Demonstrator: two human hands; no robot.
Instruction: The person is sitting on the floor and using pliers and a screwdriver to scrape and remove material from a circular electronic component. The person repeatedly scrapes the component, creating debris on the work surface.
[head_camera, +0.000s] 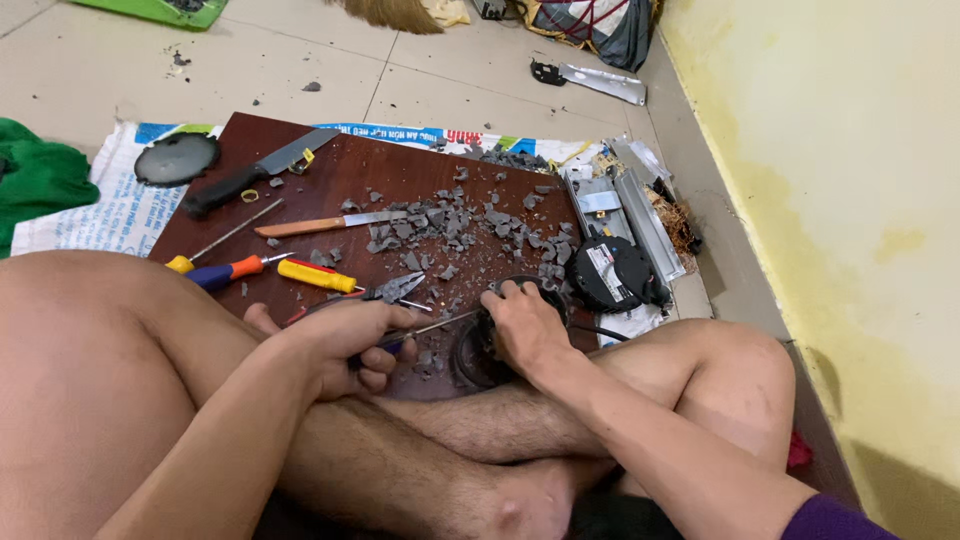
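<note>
My left hand (345, 345) grips a screwdriver (432, 326) whose metal shaft points right into a round black part (478, 352) lying at the near edge of a dark brown wooden board (330, 180). My right hand (525, 328) presses down on top of that round part and hides most of it. Pliers (395, 290) with red handles lie just beyond my left hand. Grey broken fragments (455, 225) are scattered over the middle of the board.
On the board lie a black-handled cleaver (250, 175), a wood-handled knife (325, 224) and several screwdrivers (235, 270). A black disc (176, 158) and green cloth (40, 175) are at left. A round black unit (612, 272) and metal housing (625, 205) sit at right by the yellow wall (830, 200).
</note>
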